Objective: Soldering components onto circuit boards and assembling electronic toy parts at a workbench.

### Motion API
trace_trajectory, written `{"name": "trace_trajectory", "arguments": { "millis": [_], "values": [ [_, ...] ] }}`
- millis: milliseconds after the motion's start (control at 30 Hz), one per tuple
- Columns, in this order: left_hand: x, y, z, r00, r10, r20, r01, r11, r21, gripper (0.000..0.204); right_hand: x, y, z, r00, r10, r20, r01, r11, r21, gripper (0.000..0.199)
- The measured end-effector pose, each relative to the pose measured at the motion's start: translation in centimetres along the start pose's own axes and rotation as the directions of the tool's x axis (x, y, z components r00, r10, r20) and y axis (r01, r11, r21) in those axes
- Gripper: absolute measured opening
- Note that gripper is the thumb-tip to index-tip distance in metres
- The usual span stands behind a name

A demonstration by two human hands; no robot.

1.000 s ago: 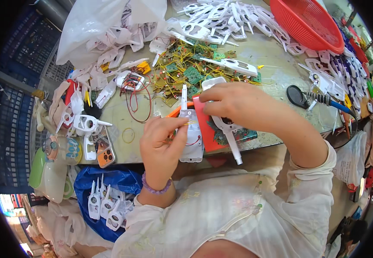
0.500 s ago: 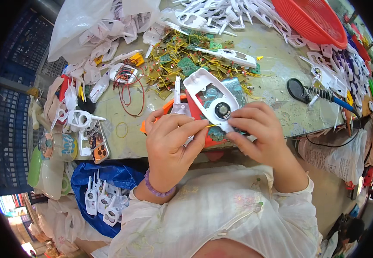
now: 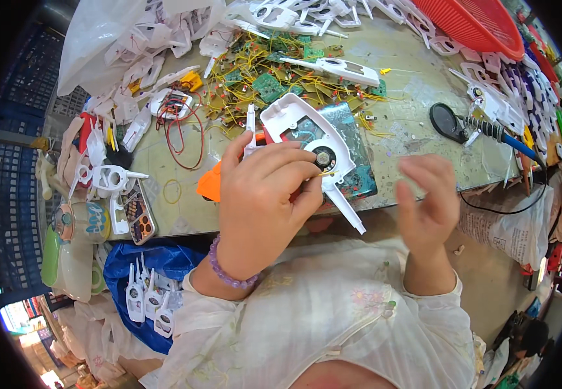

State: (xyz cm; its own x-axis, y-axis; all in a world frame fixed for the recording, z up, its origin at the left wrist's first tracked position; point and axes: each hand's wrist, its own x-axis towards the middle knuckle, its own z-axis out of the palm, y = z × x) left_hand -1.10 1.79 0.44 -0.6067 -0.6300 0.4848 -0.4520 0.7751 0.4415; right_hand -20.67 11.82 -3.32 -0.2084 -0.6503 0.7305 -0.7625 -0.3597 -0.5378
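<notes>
The left hand [image 3: 264,194] comes up from the lower edge, wrist bent, a purple bead bracelet [image 3: 227,271] around it. Its fingers [image 3: 274,162] are curled shut over a white plastic casing half with a long thin handle [image 3: 313,146], which it holds just above the near edge of the tabletop [image 3: 417,91], the handle pointing down toward the person's lap. A small round black speaker [image 3: 323,157] sits in the casing just beside the fingertips. An orange plastic piece [image 3: 209,185] shows beneath the hand.

The right hand [image 3: 427,201] is raised well apart to the right, palm turned inward, its fingers loosely spread and holding nothing.

Behind the casing lie a heap of green circuit boards with yellow wires [image 3: 261,78], and a soldering iron with a blue handle [image 3: 498,129] rests far right.
</notes>
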Motion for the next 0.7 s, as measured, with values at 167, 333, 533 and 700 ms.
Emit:
{"name": "trace_trajectory", "arguments": {
  "millis": [167,333,533,700],
  "values": [
    [0.3,-0.4,0.3,0.999,-0.008,0.035,0.008,1.000,-0.015,0.006,-2.4,4.3,-3.9,0.747,0.415,-0.520,-0.410,0.903,0.132,0.016],
    [0.9,0.0,-0.1,0.999,0.007,0.050,-0.006,1.000,-0.005,0.004,-1.5,9.2,-10.5,0.626,0.417,-0.659,-0.373,0.902,0.217,0.022],
    [1.6,-0.3,-0.4,0.993,0.024,0.114,-0.029,0.999,0.040,0.005,1.5,10.4,-11.5,0.658,0.450,-0.604,-0.436,0.881,0.182,0.028],
    [2.0,0.0,-0.7,0.981,-0.009,0.193,0.013,1.000,-0.019,0.008,1.5,12.9,-14.5,0.682,0.447,-0.579,-0.556,0.831,-0.014,0.022]
  ]
}}
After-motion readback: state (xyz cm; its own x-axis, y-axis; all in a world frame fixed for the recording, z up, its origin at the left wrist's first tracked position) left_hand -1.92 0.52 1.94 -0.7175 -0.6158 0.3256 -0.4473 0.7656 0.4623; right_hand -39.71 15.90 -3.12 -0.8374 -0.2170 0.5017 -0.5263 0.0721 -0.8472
